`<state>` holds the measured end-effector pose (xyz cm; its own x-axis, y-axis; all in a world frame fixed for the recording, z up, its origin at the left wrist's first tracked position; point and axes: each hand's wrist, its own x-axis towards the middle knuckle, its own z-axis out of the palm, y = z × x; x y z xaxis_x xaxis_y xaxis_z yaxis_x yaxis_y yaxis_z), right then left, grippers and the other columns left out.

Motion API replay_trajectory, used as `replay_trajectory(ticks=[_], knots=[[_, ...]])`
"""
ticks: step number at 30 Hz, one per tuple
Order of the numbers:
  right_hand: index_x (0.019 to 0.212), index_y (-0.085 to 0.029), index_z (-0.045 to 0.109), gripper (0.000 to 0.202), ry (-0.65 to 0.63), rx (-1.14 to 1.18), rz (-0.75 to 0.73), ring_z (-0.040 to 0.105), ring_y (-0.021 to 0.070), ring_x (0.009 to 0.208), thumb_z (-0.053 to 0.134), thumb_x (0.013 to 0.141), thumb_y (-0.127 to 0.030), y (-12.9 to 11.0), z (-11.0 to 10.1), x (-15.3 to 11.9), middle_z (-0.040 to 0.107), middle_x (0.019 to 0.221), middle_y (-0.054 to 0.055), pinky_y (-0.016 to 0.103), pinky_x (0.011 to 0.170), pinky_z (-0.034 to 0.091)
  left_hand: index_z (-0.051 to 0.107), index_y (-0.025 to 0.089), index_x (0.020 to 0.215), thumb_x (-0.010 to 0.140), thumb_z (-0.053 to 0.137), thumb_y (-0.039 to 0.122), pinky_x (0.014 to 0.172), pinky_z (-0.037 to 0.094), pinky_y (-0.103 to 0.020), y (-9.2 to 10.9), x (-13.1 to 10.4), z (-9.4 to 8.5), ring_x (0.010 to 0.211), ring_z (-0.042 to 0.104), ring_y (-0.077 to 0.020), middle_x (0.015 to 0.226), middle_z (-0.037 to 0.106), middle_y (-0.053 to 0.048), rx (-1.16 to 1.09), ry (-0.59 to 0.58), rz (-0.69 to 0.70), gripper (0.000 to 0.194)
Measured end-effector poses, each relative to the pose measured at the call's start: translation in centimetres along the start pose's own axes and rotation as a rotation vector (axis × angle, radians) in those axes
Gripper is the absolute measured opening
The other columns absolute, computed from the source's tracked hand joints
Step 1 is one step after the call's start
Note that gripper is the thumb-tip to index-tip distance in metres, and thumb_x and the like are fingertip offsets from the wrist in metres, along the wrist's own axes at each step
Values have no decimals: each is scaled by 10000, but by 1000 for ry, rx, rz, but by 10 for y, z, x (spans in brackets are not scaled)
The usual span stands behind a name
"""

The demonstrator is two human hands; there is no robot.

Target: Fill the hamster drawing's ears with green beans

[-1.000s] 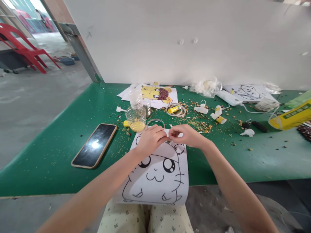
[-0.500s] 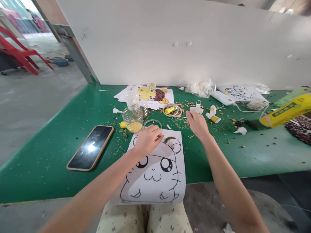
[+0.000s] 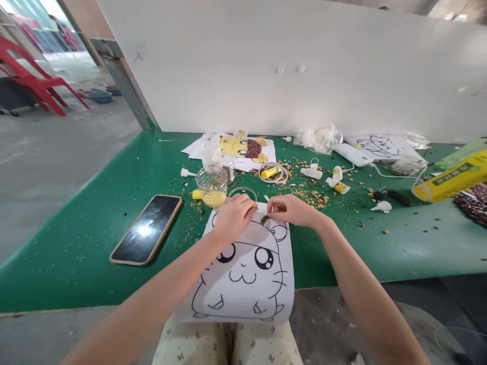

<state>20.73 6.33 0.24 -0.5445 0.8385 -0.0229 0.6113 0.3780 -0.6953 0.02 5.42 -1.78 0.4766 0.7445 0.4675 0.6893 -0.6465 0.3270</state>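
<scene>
A white sheet with a hamster line drawing [image 3: 243, 274] lies at the table's front edge and hangs down over it. My left hand [image 3: 236, 215] rests on the sheet's upper part, fingers closed; whatever may be under them is hidden. My right hand [image 3: 287, 209] is over the upper right corner, its fingers pinched beside the drawn ear, on which a dark green patch of grains [image 3: 265, 219] shows. Anything between these fingertips is too small to make out. Just behind my left hand are a clear ring [image 3: 242, 191] and a clear plastic cup with yellow grains [image 3: 212, 195].
A phone [image 3: 146, 229] lies to the left. Behind are a partly coloured drawing [image 3: 249, 149], scattered seeds [image 3: 314, 197], small glue bottles [image 3: 338, 185] and a plastic bag [image 3: 319, 138]. A yellow bottle [image 3: 452, 177] and dark beans [image 3: 472, 205] are at the right.
My right hand has moved left and towards me, from above the seeds to the sheet's upper right corner. My left hand stays on the sheet. The view has shifted slightly.
</scene>
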Motion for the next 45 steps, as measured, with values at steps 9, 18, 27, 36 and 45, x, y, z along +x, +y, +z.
replay_trajectory(ticks=[9, 18, 27, 36, 45], knots=[[772, -194, 584, 99, -45, -28, -83, 489, 116, 664, 647, 696, -205, -6, 10, 6, 541, 741, -8, 237, 606, 381, 607, 183, 776, 843, 502, 148, 705, 417, -293, -1, 0, 2, 787, 542, -173, 775, 601, -20, 12, -31, 18, 129], [836, -196, 545, 107, -80, -7, -94, 486, 113, 662, 604, 747, -205, -4, 11, 5, 523, 748, -17, 229, 596, 388, 601, 181, 766, 836, 480, 122, 681, 412, -294, 0, 0, 2, 770, 537, -175, 759, 587, -18, 27, -49, 15, 152], [822, -195, 590, 167, 119, -232, 5, 511, 182, 875, 608, 772, -353, 3, 5, 5, 588, 886, 46, 301, 770, 384, 593, 188, 854, 839, 452, 101, 717, 423, -320, -2, 0, 4, 831, 527, -189, 834, 598, -18, 39, -91, 7, 167], [755, -190, 554, 194, 244, -328, 274, 526, 167, 756, 548, 782, -382, -3, 7, 1, 608, 836, 42, 259, 599, 329, 596, 182, 895, 810, 432, 44, 714, 418, -320, -1, -1, 1, 884, 480, -200, 894, 562, -38, 122, -206, 61, 230], [717, -194, 525, 204, 342, -262, 424, 529, 197, 802, 537, 781, -387, -11, 16, -7, 583, 829, 55, 275, 622, 348, 611, 183, 883, 797, 435, 1, 744, 445, -304, 1, -1, 3, 906, 492, -182, 887, 565, -30, 165, -223, 47, 268]])
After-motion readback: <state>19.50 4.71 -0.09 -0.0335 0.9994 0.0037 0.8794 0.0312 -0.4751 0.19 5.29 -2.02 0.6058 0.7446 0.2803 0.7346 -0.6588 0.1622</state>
